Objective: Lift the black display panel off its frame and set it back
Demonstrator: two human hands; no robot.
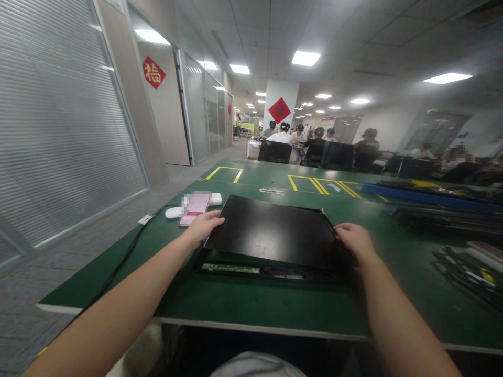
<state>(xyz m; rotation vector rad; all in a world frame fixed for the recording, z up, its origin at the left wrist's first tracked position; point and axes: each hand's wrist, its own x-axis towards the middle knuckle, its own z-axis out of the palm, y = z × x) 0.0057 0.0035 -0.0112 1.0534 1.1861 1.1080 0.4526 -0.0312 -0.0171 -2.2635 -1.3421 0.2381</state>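
Note:
A flat black display panel (271, 228) lies tilted over a black frame (298, 273) on the green table. My left hand (204, 228) grips the panel's left edge, thumb on top. At the right edge, my right hand (353, 238) pinches the panel's side between thumb and fingers. Below the panel's near edge, a green circuit board (230, 268) shows in the frame. The rest of the frame is hidden under the panel.
A pink phone (195, 207) and white objects (173, 213) lie left of the panel. A black cable (131, 248) runs off the table's left side. At right are a blue tray (416, 195) of dark parts and tangled cables (466, 272). People sit beyond the table.

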